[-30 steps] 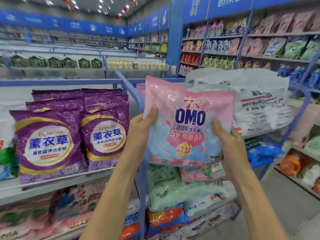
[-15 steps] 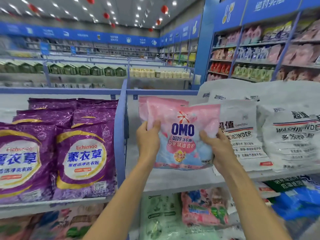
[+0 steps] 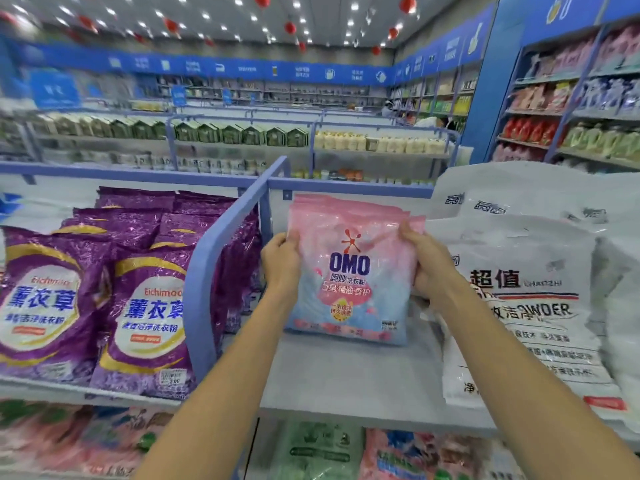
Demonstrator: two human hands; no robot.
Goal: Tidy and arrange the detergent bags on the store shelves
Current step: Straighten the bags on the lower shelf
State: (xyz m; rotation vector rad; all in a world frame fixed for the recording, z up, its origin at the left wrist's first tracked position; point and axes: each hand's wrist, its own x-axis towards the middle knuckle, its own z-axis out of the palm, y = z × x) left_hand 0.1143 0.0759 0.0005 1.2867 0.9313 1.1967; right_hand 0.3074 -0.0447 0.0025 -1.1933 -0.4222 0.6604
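Note:
A pink and blue OMO detergent bag (image 3: pixel 349 282) stands upright on the top shelf (image 3: pixel 346 375), leaning against more pink bags behind it. My left hand (image 3: pixel 281 261) grips its left edge and my right hand (image 3: pixel 426 261) grips its upper right edge. Its bottom edge rests on the shelf surface. Purple Eichimoo detergent bags (image 3: pixel 145 317) fill the section to the left, past a blue divider (image 3: pixel 221 265). Large white washing powder bags (image 3: pixel 526 306) lie right beside it.
A lower shelf holds green and pink bags (image 3: pixel 318 452). Across the aisle stand low shelves with green boxes (image 3: pixel 239 135), and a tall blue rack with pouches (image 3: pixel 571 109) rises at the right. Bare shelf surface lies in front of the OMO bag.
Both hands have carried the OMO bag forward from mid-air and set it upright at the back of the top shelf; my grip has slid up towards the bag's top corners.

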